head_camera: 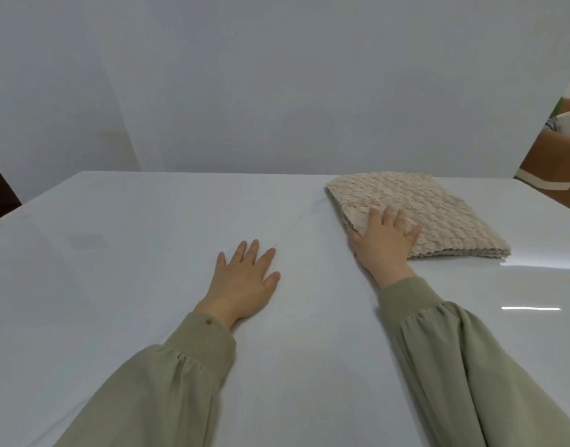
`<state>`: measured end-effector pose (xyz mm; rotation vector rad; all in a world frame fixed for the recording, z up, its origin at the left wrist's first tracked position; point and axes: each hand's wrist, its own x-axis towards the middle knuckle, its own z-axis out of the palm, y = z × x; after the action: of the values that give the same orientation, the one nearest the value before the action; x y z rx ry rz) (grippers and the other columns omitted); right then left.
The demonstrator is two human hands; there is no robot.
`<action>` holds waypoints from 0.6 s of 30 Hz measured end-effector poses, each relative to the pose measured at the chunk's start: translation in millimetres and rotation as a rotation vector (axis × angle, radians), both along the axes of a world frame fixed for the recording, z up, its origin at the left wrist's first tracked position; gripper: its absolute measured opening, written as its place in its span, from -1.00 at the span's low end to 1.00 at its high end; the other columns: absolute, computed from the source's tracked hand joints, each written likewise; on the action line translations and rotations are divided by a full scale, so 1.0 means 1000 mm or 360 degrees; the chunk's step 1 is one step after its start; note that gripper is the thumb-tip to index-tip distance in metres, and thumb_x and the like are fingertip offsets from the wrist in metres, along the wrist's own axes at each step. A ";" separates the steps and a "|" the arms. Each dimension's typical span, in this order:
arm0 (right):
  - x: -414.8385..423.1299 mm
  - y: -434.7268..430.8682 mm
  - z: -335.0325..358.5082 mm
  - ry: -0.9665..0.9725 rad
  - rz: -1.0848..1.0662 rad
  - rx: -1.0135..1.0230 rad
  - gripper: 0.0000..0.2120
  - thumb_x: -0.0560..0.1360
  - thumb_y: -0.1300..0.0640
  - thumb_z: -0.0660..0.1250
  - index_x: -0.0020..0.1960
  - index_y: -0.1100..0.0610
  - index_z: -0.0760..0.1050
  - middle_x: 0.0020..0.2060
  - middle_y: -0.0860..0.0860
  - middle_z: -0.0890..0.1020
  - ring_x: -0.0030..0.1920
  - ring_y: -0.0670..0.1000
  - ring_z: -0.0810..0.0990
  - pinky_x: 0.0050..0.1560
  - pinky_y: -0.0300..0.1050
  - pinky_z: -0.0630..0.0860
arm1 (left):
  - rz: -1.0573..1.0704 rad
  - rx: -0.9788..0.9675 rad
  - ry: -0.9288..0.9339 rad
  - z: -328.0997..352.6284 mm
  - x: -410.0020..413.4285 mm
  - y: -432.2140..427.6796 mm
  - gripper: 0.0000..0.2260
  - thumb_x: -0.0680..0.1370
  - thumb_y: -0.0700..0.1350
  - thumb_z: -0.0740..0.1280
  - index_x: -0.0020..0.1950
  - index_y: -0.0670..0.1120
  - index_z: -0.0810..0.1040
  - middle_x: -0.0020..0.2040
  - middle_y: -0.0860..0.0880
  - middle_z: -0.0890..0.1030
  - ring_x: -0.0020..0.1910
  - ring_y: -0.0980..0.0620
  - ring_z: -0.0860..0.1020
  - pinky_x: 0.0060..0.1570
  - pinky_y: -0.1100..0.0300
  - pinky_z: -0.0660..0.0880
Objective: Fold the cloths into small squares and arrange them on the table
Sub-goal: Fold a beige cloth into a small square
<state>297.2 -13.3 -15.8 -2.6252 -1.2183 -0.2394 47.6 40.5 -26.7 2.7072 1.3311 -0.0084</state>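
left hand [245, 282]: spread flat on bench [148, 237] | right hand [385, 240]: spread, pressing folded cloth [432, 208] beneath its fingers | risk: glossy bench lets stack slide, layers splay

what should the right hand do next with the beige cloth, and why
Probably pinch the top layer at that near corner and draw it toward the middle. The right hand only rests flat on the cloth, which shows several layers at its near edge, while the left hand lies flat on the table.

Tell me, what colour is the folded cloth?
The folded cloth is beige with a bumpy texture, seen in the head view.
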 end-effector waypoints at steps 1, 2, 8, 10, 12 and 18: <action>-0.002 -0.002 0.000 -0.0003 0.0034 0.0068 -0.36 0.55 -0.19 0.08 0.50 0.14 0.10 0.51 0.17 0.11 0.51 0.22 -0.02 0.40 0.35 -0.13 | 0.0018 0.0003 -0.0009 0.000 0.002 0.000 -0.49 0.63 0.16 -0.13 0.56 0.09 -0.13 0.57 0.01 -0.17 0.53 0.00 -0.21 0.47 -0.12 -0.20; -0.004 -0.005 -0.001 -0.0021 0.0077 0.0148 -0.40 0.54 -0.16 0.13 0.46 0.14 0.18 0.48 0.16 0.19 0.50 0.21 0.04 0.40 0.34 -0.10 | 0.0035 0.0007 -0.0019 0.000 0.003 0.000 -0.49 0.63 0.17 -0.12 0.56 0.09 -0.12 0.57 0.01 -0.15 0.54 0.00 -0.19 0.47 -0.13 -0.19; -0.010 -0.018 -0.008 -0.0221 0.0202 0.0528 -0.81 0.49 0.11 0.28 -0.01 0.16 0.61 0.08 0.10 0.59 0.22 0.18 0.42 0.39 0.27 0.08 | 0.0080 -0.0017 -0.0266 0.004 0.001 -0.003 -0.51 0.62 0.14 0.02 0.54 0.05 0.09 0.57 0.01 0.02 0.54 0.03 -0.07 0.47 -0.08 -0.14; -0.011 -0.019 -0.007 -0.0200 0.0203 0.0584 -0.82 0.50 0.15 0.27 -0.08 0.16 0.64 0.01 0.10 0.63 0.16 0.19 0.46 0.38 0.27 0.10 | 0.0084 -0.0028 -0.0445 0.005 -0.004 -0.005 -0.56 0.63 0.06 0.09 0.50 0.01 0.22 0.55 0.00 0.10 0.54 0.03 -0.01 0.49 0.00 -0.09; -0.013 -0.021 -0.004 -0.0211 0.0180 0.0653 -0.82 0.50 0.17 0.28 -0.14 0.15 0.65 -0.02 0.09 0.65 0.13 0.19 0.48 0.37 0.31 0.12 | 0.0097 -0.0037 -0.0659 0.006 -0.010 -0.010 -0.62 0.62 -0.05 0.15 0.45 -0.03 0.33 0.53 -0.01 0.17 0.52 0.03 0.04 0.48 0.11 -0.04; -0.052 -0.029 0.012 -0.0400 0.0323 0.1291 -0.88 0.47 0.22 0.28 -0.22 0.19 0.55 -0.12 0.07 0.65 0.08 0.17 0.52 0.33 0.40 0.14 | 0.0226 0.0005 -0.1031 0.007 -0.040 -0.027 -0.66 0.60 -0.17 0.20 0.37 -0.06 0.43 0.48 0.01 0.28 0.48 0.07 0.13 0.42 0.23 0.02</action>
<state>245.5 -41.9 -3.4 -1.7968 -1.1238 -0.8417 7.4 13.3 -19.4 2.2867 1.2845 0.8039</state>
